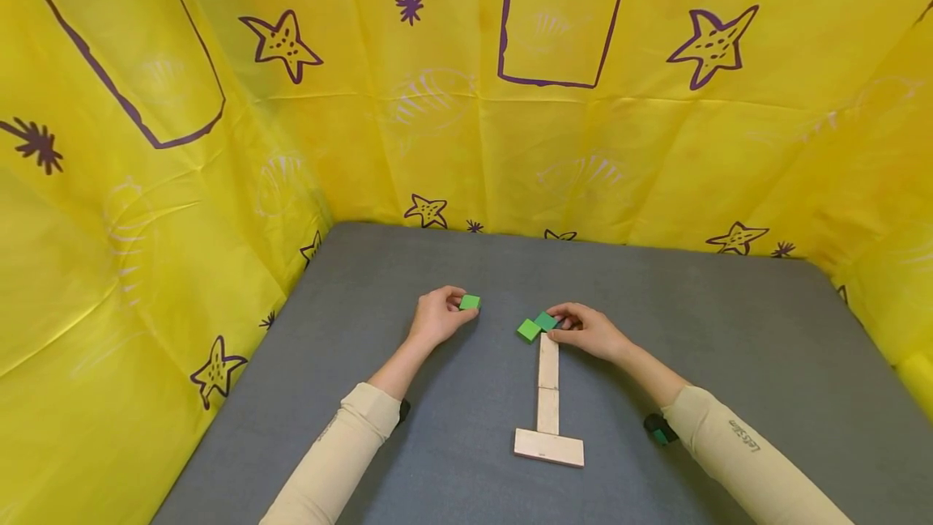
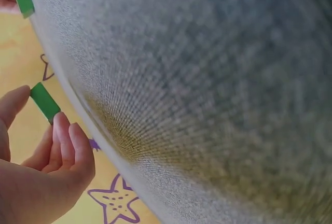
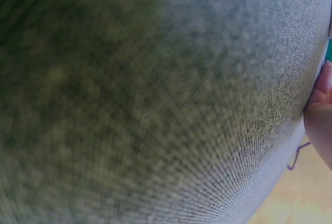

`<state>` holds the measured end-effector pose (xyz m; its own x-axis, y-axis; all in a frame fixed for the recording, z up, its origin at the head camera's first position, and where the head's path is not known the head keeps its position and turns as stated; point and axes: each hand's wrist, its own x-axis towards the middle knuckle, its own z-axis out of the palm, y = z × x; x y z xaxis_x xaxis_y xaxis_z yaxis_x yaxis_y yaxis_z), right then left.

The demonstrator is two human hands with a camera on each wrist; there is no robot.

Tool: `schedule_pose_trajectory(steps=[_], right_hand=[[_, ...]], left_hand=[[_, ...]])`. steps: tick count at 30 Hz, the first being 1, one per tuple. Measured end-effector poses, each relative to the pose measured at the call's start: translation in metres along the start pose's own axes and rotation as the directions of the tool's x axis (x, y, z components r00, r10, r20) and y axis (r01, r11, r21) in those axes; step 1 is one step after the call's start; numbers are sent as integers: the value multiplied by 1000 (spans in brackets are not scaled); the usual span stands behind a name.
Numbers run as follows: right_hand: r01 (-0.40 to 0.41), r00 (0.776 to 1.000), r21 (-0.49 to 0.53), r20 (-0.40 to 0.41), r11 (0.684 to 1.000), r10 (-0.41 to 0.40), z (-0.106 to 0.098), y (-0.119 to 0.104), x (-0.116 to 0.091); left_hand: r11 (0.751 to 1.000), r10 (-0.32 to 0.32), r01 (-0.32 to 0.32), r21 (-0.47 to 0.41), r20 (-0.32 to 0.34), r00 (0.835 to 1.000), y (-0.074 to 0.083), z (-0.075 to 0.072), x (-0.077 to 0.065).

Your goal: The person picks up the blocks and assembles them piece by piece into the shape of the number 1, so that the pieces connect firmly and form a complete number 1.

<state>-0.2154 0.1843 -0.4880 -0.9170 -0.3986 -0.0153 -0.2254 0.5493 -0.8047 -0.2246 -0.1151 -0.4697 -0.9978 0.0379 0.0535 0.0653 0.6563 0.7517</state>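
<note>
My left hand [image 1: 436, 316] pinches a light green block [image 1: 470, 302] between thumb and fingers, left of the other pieces. The left wrist view shows that block [image 2: 45, 102] held at its two ends. With thumb and forefinger my right hand [image 1: 592, 332] grips a darker green block [image 1: 545, 321]. It sits at the far end of a column of wooden planks [image 1: 548, 383]. Touching its left corner, or nearly so, is another light green block [image 1: 528, 330]. A crosswise wooden plank [image 1: 548, 447] lies at the column's near end. Only part of the right hand [image 3: 320, 115] shows in its wrist view.
Everything lies on a grey cloth-covered table [image 1: 437, 444]. Yellow fabric [image 1: 452, 136] with purple starfish drawings hangs behind it and along both sides. A dark wrist strap [image 1: 659, 429] shows by the right sleeve.
</note>
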Motion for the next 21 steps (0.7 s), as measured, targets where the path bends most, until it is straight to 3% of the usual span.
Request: schedule_pose_trajectory(steps=[12,21], right_hand=[[-2,1000,0,6,1000,2,1,0,-2],[0,1000,2,1,1000,0,1,-1,-2]], left_hand=[[993,5,-9,-118,-34,999,7,-1,-8],[972,-50,41,-231,-34,998,12,1,-10]])
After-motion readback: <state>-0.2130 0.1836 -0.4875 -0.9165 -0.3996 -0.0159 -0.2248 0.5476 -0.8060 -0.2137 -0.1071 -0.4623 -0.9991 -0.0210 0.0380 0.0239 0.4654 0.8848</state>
